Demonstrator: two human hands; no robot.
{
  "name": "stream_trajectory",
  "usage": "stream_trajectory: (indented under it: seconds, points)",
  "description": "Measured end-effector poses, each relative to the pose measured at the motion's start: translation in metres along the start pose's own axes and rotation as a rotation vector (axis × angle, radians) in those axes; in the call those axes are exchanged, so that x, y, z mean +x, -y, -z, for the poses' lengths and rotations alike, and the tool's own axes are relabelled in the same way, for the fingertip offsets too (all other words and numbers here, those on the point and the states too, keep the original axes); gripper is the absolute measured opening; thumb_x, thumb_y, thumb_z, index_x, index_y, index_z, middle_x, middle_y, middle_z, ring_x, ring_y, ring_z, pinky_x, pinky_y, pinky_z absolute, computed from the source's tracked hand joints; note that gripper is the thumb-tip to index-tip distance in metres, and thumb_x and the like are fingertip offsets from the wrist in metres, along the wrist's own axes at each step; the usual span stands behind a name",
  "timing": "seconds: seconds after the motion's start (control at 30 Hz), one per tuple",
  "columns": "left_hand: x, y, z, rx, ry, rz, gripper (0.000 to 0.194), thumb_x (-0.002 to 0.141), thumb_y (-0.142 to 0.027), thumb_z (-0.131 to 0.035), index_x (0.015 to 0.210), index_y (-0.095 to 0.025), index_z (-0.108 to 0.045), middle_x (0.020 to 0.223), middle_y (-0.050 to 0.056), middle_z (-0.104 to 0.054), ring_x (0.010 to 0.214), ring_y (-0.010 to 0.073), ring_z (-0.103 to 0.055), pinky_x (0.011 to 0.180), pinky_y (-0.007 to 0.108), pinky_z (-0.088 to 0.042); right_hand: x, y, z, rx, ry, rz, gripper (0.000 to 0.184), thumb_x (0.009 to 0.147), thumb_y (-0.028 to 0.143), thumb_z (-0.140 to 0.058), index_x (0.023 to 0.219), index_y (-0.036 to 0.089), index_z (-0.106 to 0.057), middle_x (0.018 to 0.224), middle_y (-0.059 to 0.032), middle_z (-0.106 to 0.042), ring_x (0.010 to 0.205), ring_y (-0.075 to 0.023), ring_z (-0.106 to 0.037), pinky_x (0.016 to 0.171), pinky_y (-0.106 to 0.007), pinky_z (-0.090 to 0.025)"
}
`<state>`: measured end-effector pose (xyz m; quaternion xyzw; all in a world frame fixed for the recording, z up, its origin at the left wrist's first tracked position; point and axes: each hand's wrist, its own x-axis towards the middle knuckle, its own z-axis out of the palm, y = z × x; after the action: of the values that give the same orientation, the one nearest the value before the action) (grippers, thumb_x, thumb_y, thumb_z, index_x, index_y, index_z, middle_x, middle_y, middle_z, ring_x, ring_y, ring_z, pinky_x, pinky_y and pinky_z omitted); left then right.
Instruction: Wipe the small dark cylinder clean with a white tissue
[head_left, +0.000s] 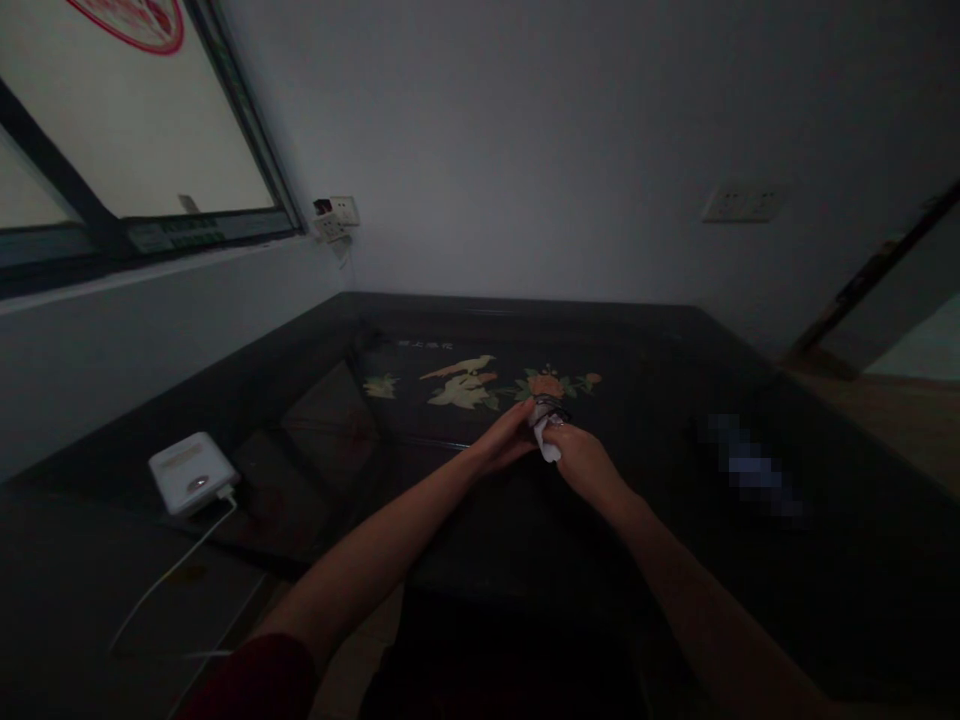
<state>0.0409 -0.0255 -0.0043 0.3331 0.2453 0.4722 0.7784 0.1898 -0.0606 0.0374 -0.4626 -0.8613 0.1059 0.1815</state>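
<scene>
Both hands meet above the dark table (480,530), near its painted bird and flowers. My left hand (511,432) is closed at the edge of a small thing with thin dark rims, which looks like a pair of glasses (553,407). My right hand (583,455) is closed around a crumpled white tissue (547,440), pressed against the glasses from the right. Part of the tissue hangs down between the hands. Fingers hide much of the glasses, and the dim light blurs their details.
On the left of the table lies a white power bank (193,472) with a white cable (169,572) plugged in. A blurred-out dark object (750,470) rests at the right. Wall sockets (744,203) and a window (135,120) are beyond the table.
</scene>
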Motion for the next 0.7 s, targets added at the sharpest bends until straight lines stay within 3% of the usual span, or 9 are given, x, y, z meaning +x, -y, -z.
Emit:
stream_trajectory:
  seconds: [0.1, 0.3, 0.5, 0.7]
  points:
    - [-0.005, -0.004, -0.005, 0.028, 0.027, -0.010, 0.025, 0.078, -0.029, -0.064, 0.101, -0.020, -0.061, 0.102, 0.006, -0.064, 0.093, 0.0178, -0.060, 0.088, 0.034, -0.045, 0.000, -0.008, 0.002, 0.132, -0.056, -0.053, 0.029, 0.069, 0.002, -0.040, 0.074, 0.017, -0.064, 0.079, -0.0079, -0.067, 0.075, -0.0182, -0.059, 0.067, -0.024, -0.036]
    - [-0.011, -0.005, -0.017, 0.068, 0.072, -0.030, 0.041, 0.070, -0.009, -0.069, 0.108, -0.021, -0.060, 0.109, 0.005, -0.061, 0.100, 0.0162, -0.058, 0.097, 0.037, -0.040, 0.004, -0.024, 0.008, 0.468, -0.209, -0.093, 0.025, 0.072, 0.010, -0.042, 0.074, 0.015, -0.067, 0.069, -0.0029, -0.065, 0.069, -0.0183, -0.058, 0.062, -0.024, -0.038]
    - [-0.009, 0.000, -0.014, 0.104, 0.005, -0.063, 0.031, 0.076, -0.021, -0.067, 0.107, -0.023, -0.061, 0.110, 0.005, -0.060, 0.096, 0.0150, -0.057, 0.092, 0.034, -0.044, 0.006, -0.018, 0.010, 0.772, -0.227, -0.103, 0.025, 0.072, 0.016, -0.049, 0.084, 0.016, -0.071, 0.076, -0.0015, -0.069, 0.078, -0.0210, -0.061, 0.072, -0.029, -0.044]
    - [-0.007, 0.002, -0.015, 0.033, -0.035, -0.071, 0.029, 0.079, -0.030, -0.064, 0.106, -0.024, -0.060, 0.110, 0.005, -0.060, 0.098, 0.0181, -0.058, 0.090, 0.038, -0.045, 0.006, -0.011, 0.004, 0.825, -0.238, -0.067, 0.028, 0.073, 0.017, -0.051, 0.093, 0.016, -0.070, 0.085, -0.0029, -0.069, 0.085, -0.0222, -0.061, 0.077, -0.030, -0.044]
